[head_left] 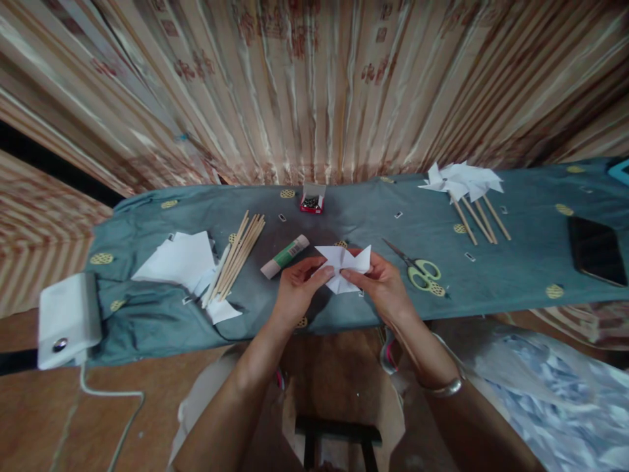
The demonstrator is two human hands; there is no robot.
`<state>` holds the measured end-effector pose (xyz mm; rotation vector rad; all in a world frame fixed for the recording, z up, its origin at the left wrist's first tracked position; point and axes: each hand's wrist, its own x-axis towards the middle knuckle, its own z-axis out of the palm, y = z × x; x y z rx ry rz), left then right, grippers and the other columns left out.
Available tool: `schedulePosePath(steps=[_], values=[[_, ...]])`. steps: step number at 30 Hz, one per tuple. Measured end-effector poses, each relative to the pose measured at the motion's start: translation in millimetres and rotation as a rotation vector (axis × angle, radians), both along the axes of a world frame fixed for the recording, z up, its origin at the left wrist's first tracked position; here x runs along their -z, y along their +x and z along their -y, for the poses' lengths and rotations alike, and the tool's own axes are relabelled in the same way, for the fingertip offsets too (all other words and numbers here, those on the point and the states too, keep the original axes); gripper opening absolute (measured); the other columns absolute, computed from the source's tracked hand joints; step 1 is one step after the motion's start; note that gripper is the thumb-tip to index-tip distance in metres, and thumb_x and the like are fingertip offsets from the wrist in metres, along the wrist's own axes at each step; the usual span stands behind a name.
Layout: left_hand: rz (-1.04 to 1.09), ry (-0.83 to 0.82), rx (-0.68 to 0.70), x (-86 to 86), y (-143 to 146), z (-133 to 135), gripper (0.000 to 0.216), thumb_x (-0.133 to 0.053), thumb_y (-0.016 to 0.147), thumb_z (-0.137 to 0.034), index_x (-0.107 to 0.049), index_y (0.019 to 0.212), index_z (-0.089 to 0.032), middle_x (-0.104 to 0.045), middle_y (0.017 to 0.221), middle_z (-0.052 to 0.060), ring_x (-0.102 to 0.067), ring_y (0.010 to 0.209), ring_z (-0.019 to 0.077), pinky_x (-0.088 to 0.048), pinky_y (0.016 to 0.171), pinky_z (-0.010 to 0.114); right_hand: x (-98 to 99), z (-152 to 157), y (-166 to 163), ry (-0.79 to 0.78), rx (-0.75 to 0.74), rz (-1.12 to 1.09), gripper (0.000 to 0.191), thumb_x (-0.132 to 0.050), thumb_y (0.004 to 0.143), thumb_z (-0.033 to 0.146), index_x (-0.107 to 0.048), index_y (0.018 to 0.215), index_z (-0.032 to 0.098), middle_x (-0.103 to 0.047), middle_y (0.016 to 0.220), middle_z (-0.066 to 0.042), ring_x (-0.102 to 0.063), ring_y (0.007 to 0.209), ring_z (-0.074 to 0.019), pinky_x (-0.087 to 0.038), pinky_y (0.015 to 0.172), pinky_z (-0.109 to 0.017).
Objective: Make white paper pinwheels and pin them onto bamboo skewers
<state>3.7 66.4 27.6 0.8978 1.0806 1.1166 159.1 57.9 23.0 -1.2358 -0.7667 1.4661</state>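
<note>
Between my two hands, above the front part of the cloth, is a white paper pinwheel (340, 280) with pointed, partly folded corners. My left hand (301, 283) pinches its left side, thumb on top of the paper. On the other side my right hand (382, 280) grips it, with the thumb near the middle and the fingers behind. A glue stick (285, 256) with a green label lies just left of my hands. To the right lie scissors (417, 267) with light green handles, blades partly apart. Behind the paper stands a small red box (312, 198) of metal pins, lid raised.
Wooden sticks (240, 255) lie at the left, near white paper sheets (179, 259). Finished paper pinwheels (464, 180) on sticks are piled at the back right. A phone (597, 250) lies far right. A white device (69, 321) with a cable sits at the left edge.
</note>
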Motion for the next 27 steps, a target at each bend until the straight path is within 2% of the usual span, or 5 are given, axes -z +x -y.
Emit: schedulePosePath(steps=[4,8,11,14,27], values=[[-0.09,0.12,-0.192,-4.7,-37.1,-14.6,0.036,-0.066,0.077,-0.052,-0.074,0.08,-0.017,-0.073,0.081,0.006,-0.066,0.074,0.0176,-0.051,0.074,0.031,-2.6,0.1,7.7,-0.019,0.053,0.0,0.049,-0.09,0.049,0.032,-0.067,0.091,0.021,-0.075,0.074,0.002,-0.066,0.06,-0.0155,-0.054,0.063,-0.031],[-0.613,0.303,-0.408,8.3,-88.6,-38.8,0.025,-0.067,0.072,-0.037,-0.073,0.084,-0.016,-0.072,0.085,0.006,-0.063,0.075,0.0171,-0.049,0.073,0.029,-3.7,1.8,15.5,-0.005,0.071,0.019,0.047,-0.091,0.048,0.033,-0.068,0.088,0.021,-0.075,0.073,0.002,-0.065,0.058,-0.0154,-0.053,0.06,-0.03],[-1.036,0.313,-0.344,21.6,-114.5,-51.3,0.023,-0.057,0.075,-0.029,-0.073,0.085,-0.016,-0.072,0.091,0.008,-0.064,0.082,0.0204,-0.049,0.078,0.031,-3.2,3.1,19.4,-0.005,0.074,0.023,0.048,-0.091,0.049,0.032,-0.068,0.09,0.021,-0.076,0.074,0.002,-0.065,0.06,-0.0156,-0.053,0.06,-0.03],[-1.251,0.334,-0.249,30.7,-122.5,-56.0,0.022,-0.055,0.077,-0.029,-0.073,0.084,-0.019,-0.072,0.094,0.01,-0.064,0.093,0.0246,-0.048,0.087,0.035,-2.8,3.5,21.4,-0.004,0.077,0.018,0.048,-0.091,0.05,0.031,-0.068,0.091,0.021,-0.076,0.075,0.001,-0.065,0.06,-0.0157,-0.053,0.061,-0.03],[-1.491,0.353,-0.167,33.5,-113.6,-57.6,0.029,-0.05,0.083,-0.027,-0.075,0.094,-0.016,-0.071,0.104,0.015,-0.06,0.103,0.0317,-0.046,0.09,0.041,-6.8,5.4,25.2,-0.009,0.074,-0.016,0.047,-0.091,0.05,0.03,-0.068,0.09,0.02,-0.075,0.074,0.002,-0.065,0.061,-0.0147,-0.052,0.062,-0.028]])
